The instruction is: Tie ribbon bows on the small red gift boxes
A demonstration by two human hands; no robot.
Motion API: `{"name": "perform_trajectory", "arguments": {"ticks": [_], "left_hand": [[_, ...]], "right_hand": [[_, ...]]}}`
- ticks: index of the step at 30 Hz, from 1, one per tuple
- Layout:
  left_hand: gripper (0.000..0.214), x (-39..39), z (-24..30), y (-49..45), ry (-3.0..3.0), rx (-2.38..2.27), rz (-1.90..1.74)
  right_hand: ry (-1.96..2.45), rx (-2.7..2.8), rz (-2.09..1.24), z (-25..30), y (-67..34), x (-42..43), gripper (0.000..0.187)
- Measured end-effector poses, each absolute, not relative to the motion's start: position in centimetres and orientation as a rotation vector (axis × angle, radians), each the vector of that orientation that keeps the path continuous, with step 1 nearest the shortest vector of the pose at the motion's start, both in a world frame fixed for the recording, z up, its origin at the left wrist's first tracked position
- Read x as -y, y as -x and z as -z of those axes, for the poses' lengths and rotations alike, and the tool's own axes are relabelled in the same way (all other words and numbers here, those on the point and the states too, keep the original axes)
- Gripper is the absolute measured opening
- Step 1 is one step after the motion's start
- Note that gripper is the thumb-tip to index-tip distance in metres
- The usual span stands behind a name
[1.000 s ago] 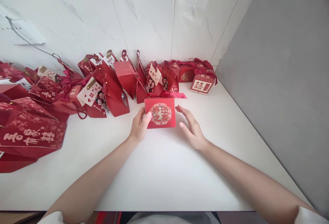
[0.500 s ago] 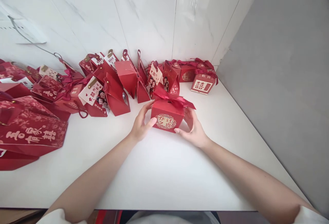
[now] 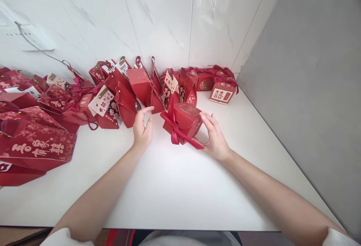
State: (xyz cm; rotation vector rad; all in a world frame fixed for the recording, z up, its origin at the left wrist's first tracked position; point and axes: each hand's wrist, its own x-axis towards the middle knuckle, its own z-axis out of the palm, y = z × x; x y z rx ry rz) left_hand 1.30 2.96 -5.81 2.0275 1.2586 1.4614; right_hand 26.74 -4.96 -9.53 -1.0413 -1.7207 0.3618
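- My right hand (image 3: 216, 140) is partly hidden: the thumb tip is hard to make out near the ribbon's trailing end, and I cannot tell whether the box's underside touches the table.
- That hand is clamped on the red gift box (image 3: 186, 111), fingers over its right side and thumb lower down.
- My left hand (image 3: 143, 130) is off it, just beside, thumb and fingers spread well apart around nothing.
- The box is between my hands, tipped so its bow side leans left and toward me; a glossy red ribbon (image 3: 175, 132) crosses that side (one end trails right, toward my thumb), and a round printed emblem shows faintly on the upper face.
- Below it lies the white table (image 3: 180, 189).
- Behind it stand more red boxes in a crowded row, many overlapping, with a double-happiness box (image 3: 222, 93) at the right end.
- Far left, a large patterned box (image 3: 39, 140) is cut off by the edge of view.
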Motion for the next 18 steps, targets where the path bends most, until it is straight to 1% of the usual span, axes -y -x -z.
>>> {"name": "perform_trajectory", "arguments": {"ticks": [3,6,8,11,14,18], "left_hand": [[0.044,-2.6,3.5,-0.2,-2.351,-1.159,-1.396],[0.064,-1.2,0.5,-0.1,-2.752,-0.873,-1.021],[0.074,0.1,-1.1,-0.7,-2.927,-0.81,-0.755],[0.08,1.4,-2.1,-1.9,-3.1,-0.817,-0.475],[0.087,1.4,-2.1,-2.8,-3.22,-0.806,-0.342],[0.079,0.3,-2.9,-3.6,-3.33,-0.712,-0.31]], "right_hand": [[1.038,1.766,-0.328,9.8,-26.7,4.9,0.077],[1.003,1.827,-0.223,10.0,-26.7,4.8,0.069],[0.985,1.864,-0.109,9.9,-26.8,4.7,0.07],[1.009,1.908,0.033,9.6,-26.8,4.7,0.076],[1.043,1.948,0.05,9.2,-26.9,4.7,0.081],[1.054,1.931,0.009,8.9,-26.9,5.0,0.086]]}}
